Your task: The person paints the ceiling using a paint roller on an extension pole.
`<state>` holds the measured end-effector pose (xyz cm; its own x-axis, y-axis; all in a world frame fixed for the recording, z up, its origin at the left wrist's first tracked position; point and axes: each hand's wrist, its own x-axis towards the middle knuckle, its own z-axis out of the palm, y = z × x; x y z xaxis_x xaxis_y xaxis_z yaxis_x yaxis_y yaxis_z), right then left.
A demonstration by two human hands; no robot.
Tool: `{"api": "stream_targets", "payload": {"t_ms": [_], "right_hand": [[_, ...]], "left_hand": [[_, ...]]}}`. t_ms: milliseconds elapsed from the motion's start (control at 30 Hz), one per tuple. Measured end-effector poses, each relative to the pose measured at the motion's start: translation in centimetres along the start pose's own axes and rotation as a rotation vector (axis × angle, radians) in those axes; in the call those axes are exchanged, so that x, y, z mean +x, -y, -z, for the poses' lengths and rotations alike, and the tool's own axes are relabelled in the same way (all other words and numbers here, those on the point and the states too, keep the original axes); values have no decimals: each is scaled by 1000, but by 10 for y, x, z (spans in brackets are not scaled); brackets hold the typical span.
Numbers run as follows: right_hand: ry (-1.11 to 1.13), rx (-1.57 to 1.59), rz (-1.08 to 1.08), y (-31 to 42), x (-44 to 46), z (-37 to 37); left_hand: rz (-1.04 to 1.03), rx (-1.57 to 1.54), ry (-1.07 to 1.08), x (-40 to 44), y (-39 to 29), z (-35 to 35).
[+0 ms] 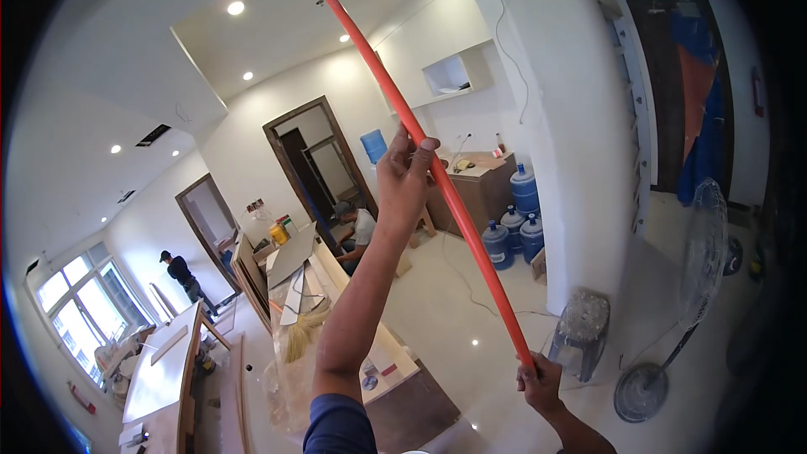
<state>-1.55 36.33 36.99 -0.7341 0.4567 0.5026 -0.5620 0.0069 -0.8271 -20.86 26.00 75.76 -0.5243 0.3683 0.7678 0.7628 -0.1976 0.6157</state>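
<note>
A long red pole (475,235) slants across the view from lower right up toward the ceiling. Its upper end has a yellow tip, cut off by the top edge of the frame. My left hand (403,170) is raised and closed around the middle of the pole, thumb on its right side. Near the lower end, my right hand (540,380) grips the same pole with curled fingers. What is fixed to the pole's far end, if anything, is out of view.
Below my left arm stands a cluttered workbench (437,408) with a straw broom (304,332). A seated person (361,231) is behind it; another person (178,273) stands farther left. Blue water jugs (498,245), a dusty step stool (582,328) and a fan (702,252) are to the right.
</note>
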Motion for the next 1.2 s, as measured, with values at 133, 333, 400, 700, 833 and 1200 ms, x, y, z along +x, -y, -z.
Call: {"api": "stream_targets", "payload": {"t_ms": [133,333,400,700,833,1200], "right_hand": [[38,26,-18,-6,33,28],[96,22,62,-21,83,75],[120,27,56,-21,97,87],[114,-6,83,-14,144,96],[120,-37,121,-24,165,86],[191,53,113,-12,243,-2]], "left_hand": [[-8,47,-39,17,8,-23],[-24,120,-108,44,30,-58],[-26,122,-137,50,24,-73],[-30,196,-133,86,36,-79],[14,284,-118,108,49,-57],[135,260,-195,180,81,20]]}}
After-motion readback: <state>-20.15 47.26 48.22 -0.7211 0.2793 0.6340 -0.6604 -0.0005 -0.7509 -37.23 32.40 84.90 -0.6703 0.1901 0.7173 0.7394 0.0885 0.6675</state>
